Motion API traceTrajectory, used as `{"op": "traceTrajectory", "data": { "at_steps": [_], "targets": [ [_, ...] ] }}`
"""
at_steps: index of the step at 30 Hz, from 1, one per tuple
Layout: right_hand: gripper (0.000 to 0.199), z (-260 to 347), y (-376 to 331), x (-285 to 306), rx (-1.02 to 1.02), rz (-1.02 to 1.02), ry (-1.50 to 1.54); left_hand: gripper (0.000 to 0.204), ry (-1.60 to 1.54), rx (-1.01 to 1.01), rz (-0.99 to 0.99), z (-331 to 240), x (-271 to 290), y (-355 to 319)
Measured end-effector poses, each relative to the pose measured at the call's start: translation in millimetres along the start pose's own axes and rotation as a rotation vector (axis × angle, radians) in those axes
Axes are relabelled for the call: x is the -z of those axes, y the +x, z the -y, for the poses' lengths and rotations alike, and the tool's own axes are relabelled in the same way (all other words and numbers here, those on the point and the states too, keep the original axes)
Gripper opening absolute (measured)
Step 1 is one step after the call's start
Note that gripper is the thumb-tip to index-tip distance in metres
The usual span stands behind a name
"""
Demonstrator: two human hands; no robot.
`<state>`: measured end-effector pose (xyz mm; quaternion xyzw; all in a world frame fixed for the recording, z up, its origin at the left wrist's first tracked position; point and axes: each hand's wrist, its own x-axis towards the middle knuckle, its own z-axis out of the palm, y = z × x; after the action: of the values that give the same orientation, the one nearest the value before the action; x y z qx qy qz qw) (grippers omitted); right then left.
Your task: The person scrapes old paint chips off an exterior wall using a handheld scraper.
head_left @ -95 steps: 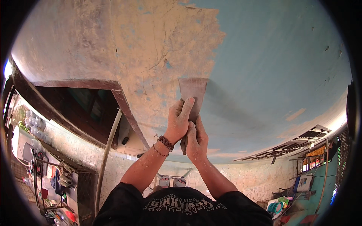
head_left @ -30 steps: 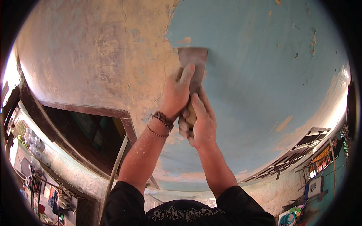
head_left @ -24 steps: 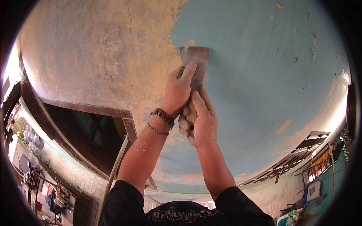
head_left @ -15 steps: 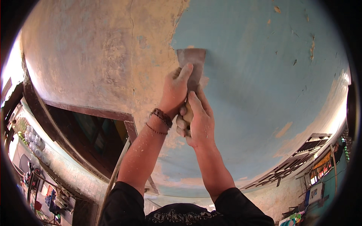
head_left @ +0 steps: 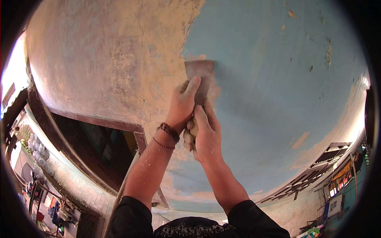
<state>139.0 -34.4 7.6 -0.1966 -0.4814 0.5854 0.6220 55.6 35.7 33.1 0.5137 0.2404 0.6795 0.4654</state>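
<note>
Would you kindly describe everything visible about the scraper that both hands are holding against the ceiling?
The scraper has a flat, wide blade, dull brownish-grey like worn metal, broadest at its straight top edge. The blade lies against the ceiling, right at the border between blue paint and bare tan plaster. The left hand presses fingers onto the blade's face, while the right hand wraps the handle below, of which only a pale, wood-like bit shows between the hands.

black sleeves, braided wristbands (head_left: 169, 132)
</note>
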Motion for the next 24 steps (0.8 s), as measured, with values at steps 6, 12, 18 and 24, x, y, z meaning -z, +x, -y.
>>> {"op": "traceTrajectory", "data": {
  "at_steps": [6, 12, 18, 24],
  "targets": [
    [0.045, 19.1, 5.6, -14.1, 0.012, 0.001, -0.043, 0.031, -0.125, 0.023, 0.06, -29.3, -8.7, 1.0],
    [0.047, 8.3, 0.2, -5.1, 0.011, -0.034, -0.113, 0.031, -0.107, 0.021, -0.033, -12.0, -9.6, -4.6],
    [0.048, 9.9, -3.5, -11.7, 0.022, -0.004, -0.061, 0.031, -0.108, 0.05, 0.01, -17.3, -8.8, -7.3],
    [0.048, 17.0, 4.2, -7.5, 0.047, 0.022, -0.093, 0.033, -0.091, 0.027, 0.008, -20.9, -11.3, -1.7]
  ]
}}
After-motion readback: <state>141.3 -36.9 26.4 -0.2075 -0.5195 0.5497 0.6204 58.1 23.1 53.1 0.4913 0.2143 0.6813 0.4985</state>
